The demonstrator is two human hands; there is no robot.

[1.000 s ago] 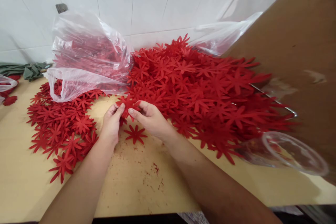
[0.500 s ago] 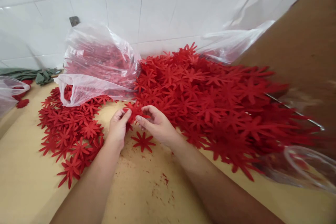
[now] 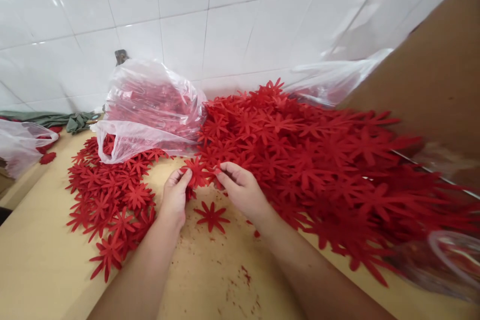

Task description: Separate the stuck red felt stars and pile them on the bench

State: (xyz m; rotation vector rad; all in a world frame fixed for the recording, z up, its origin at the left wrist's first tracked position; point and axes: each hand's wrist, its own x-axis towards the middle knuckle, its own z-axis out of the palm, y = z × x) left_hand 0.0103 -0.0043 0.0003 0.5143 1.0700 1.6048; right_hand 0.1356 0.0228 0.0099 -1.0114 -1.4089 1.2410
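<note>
My left hand (image 3: 176,192) is closed, thumb and fingers pinching a red flower-shaped cut-out (image 3: 197,172) with several petals. To its right, my right hand (image 3: 240,187) is closed too. A small red piece (image 3: 218,170) shows at its fingertips; whether it joins the held flower I cannot tell. Just below the hands, a single red flower cut-out (image 3: 212,217) lies flat on the table (image 3: 202,280). More red is partly hidden beneath the held flower.
A large heap of red flower cut-outs (image 3: 300,155) spreads to the right against a brown board (image 3: 431,70). A smaller pile (image 3: 112,205) lies left, below a clear plastic bag (image 3: 153,100) of red pieces. Red scraps (image 3: 245,276) dot the table. A white tiled wall (image 3: 232,30) stands behind.
My right hand has moved a little to the right, away from my left, with red now showing at its fingertips. The whole view has shifted slightly.
</note>
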